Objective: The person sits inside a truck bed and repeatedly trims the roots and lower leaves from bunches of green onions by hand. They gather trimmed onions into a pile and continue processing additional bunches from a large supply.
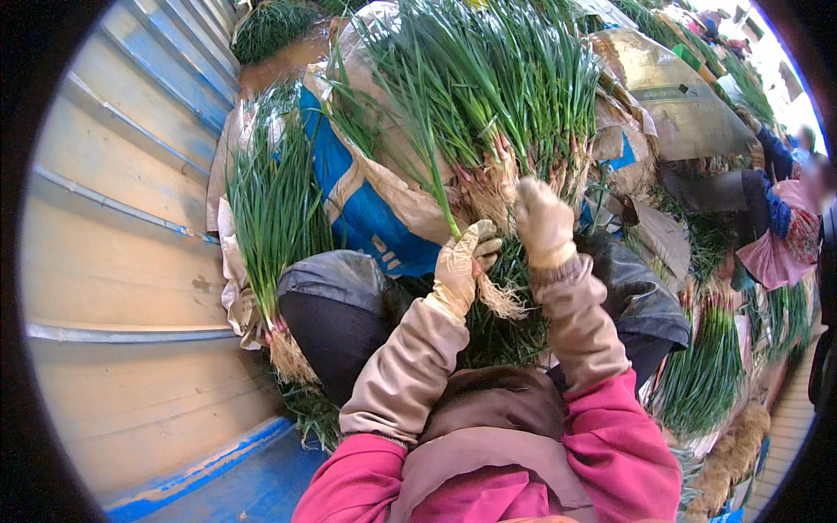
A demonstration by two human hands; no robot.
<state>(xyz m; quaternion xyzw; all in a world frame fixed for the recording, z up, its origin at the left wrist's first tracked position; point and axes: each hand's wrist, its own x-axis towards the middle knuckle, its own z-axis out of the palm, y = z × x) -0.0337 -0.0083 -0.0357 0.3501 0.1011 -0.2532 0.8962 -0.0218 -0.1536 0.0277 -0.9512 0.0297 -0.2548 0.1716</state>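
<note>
My gloved left hand [462, 264] is closed around a spring onion [452, 220]. Its green leaves point up and away from me, and its pale stringy roots hang out below the hand. To the right, my gloved right hand [542, 225] is raised with its fingers curled together; whatever they may pinch is hidden. Just beyond both hands lies a thick heap of spring onions [514, 96], reddish at the base, with the roots toward me. A blue and tan sack [375, 218] lies beneath the heap.
A corrugated metal wall [131, 244] runs along my left. Beside my left knee lies another bundle of spring onions [275, 218]. More bundles [704, 375] lie to the right. Another person in pink and blue [785, 218] is at the far right, near a large translucent sack [676, 87].
</note>
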